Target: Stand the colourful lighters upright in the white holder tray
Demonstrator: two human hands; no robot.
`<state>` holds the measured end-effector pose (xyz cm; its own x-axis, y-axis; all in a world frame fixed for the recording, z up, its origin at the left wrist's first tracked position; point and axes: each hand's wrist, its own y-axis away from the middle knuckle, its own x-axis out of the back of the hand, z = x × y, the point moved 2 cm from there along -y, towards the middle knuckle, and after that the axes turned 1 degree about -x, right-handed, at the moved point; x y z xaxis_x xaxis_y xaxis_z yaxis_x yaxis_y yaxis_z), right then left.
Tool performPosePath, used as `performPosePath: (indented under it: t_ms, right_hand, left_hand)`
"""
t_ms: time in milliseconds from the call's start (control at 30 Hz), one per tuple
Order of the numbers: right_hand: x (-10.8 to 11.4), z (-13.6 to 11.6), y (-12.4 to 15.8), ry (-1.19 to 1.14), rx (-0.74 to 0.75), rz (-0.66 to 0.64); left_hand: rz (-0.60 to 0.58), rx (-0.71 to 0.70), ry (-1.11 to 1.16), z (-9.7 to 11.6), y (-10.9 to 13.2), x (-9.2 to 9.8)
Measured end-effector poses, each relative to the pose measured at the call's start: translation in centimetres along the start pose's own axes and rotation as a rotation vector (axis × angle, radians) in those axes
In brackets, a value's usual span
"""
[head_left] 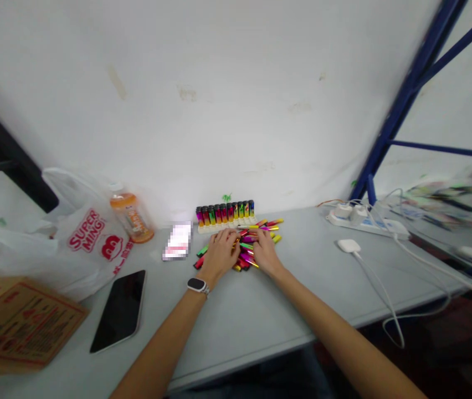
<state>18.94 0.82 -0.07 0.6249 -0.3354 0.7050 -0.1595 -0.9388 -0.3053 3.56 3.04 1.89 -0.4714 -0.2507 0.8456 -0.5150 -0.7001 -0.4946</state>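
Pile [247,246]: loose lighters, pink, yellow and green, heaped on the grey table [261,316] just in front of the tray [225,226]. Left hand [219,254]: palm down on the pile's left part, fingers spread loosely over the lighters, touching them; whether any one lighter is gripped cannot be told. Smartwatch [197,285] on that wrist, nearer the camera than the pile. Right hand [266,252]: palm down on the pile's right part, fingers curled toward the middle of the heap, touching lighters; a firm hold cannot be made out. The two hands sit close together, the heap showing between and beyond them. Tray: white, against the wall behind the pile, carrying a row of upright lighters with dark caps. Card [178,241]: pale, blurred, flat on the table just left of the pile. Bottle [131,217]: orange, further left of the pile, standing beside the bag [88,238], white plastic with red lettering. Phone [119,310]: dark screen up, left of the pile and nearer the camera. Box [15,324]: brown cardboard, far left of the pile at the table's near edge. Power strip [364,221]: white, well to the right of the pile, cables trailing. Charger [349,245]: white, right of the pile, its cord running off the table edge.
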Motion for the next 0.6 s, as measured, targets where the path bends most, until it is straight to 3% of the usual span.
performPosePath:
  t_ms: [67, 167, 367, 600]
  right_hand:
    - [0.4, 0.5, -0.5, -0.017, 0.071, -0.052]
    - [1.3, 0.7, -1.5, 0.135, 0.148, -0.115]
    - [1.8, -1.8, -4.4, 0.541, 0.366, -0.314]
    - [1.4, -2.8, -6.0, 0.664, 0.376, -0.4]
  left_hand:
    - [0.019, 0.034, -0.015, -0.1, 0.3, 0.4]
    - [0.026, 0.072, -0.02, 0.2, 0.8, 0.9]
    - [0.047, 0.078, 0.027, 0.4, 1.5, 1.3]
    - [0.09, 0.105, 0.123, -0.4, 2.2, 1.5]
